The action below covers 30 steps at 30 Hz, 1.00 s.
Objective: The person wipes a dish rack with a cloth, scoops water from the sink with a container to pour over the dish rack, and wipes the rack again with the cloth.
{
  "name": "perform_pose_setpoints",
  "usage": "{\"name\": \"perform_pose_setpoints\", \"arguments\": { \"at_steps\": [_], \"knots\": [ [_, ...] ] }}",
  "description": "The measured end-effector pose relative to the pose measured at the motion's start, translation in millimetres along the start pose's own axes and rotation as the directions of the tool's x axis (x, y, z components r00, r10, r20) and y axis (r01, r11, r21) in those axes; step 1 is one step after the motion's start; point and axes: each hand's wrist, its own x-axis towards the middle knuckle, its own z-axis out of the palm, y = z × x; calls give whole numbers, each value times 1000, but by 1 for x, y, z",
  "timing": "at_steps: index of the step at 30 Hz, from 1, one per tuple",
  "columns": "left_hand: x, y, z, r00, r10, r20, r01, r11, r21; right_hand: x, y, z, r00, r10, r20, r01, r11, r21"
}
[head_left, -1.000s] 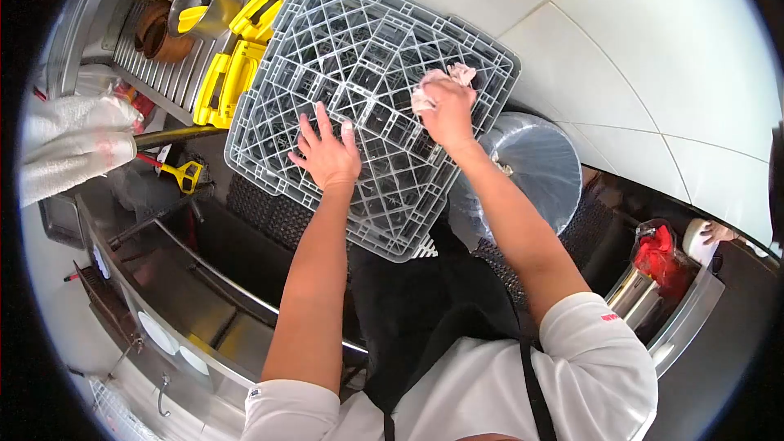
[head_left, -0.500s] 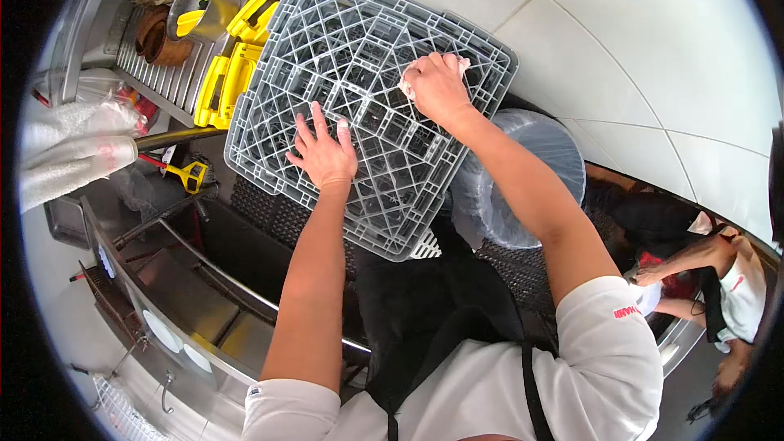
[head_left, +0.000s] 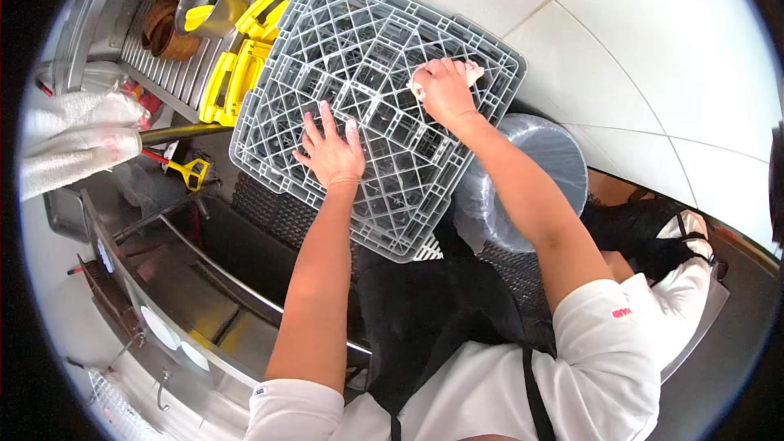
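Note:
A grey plastic lattice crate [head_left: 359, 65] stands in front of me, its grid face turned up. My left hand [head_left: 335, 151] lies on the lattice with fingers spread, holding nothing. Farther right, my right hand [head_left: 445, 94] is closed round a crumpled whitish cloth [head_left: 474, 73] and presses it against the grid. Part of the cloth is hidden under the fingers. What lies beneath the lattice is dark and hard to make out.
A bin with a clear plastic liner [head_left: 531, 163] stands right of the crate, by the tiled wall [head_left: 621, 49]. Yellow plastic pieces [head_left: 237, 82] and a metal pot [head_left: 224, 12] are at the left. A steel sink [head_left: 175, 290] lies lower left. Another person [head_left: 690, 278] is close on my right.
Both hands keep their places on the crate, the right still closed on the cloth. The other person has come closer to my right side. The whole view has shifted slightly.

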Motion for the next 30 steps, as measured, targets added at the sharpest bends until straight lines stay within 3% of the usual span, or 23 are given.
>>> {"name": "perform_pose_setpoints", "arguments": {
  "at_steps": [4,5,6,8,11,14,17,20,24,28,30],
  "knots": [
    [1,-2,4,1000,11,-11,-11,1000,-4,0,11,-1,997,74,-1,-72,971,226],
    [1,-2,4,1000,11,-12,-11,1000,3,5,10,-6,979,184,88,-202,931,304],
    [1,-3,5,1000,10,-12,-10,1000,2,9,5,-11,952,304,25,-295,897,329],
    [2,-3,6,1000,15,-19,-15,1000,-3,19,2,-6,927,369,-70,-337,899,280],
    [1,0,2,1000,5,-12,-5,1000,2,40,-29,-6,904,404,138,-403,915,-37],
    [0,2,-1,1000,0,-14,0,1000,-5,51,-34,16,912,391,123,-369,914,-172],
    [0,2,-1,1000,-1,-8,1,1000,-6,60,-13,8,864,355,358,-363,931,-48],
    [1,0,4,1000,10,-25,-10,1000,-20,64,-7,-5,835,326,443,-364,932,-1],
    [1,1,2,999,11,-31,-12,1000,-9,68,-19,1,822,465,328,-487,873,-16],
    [0,0,5,999,16,-42,-16,1000,-3,65,-35,25,843,526,111,-515,849,-116],
    [0,0,6,999,20,-45,-20,1000,-10,63,-39,24,858,507,82,-498,861,-109]
  ]
}}
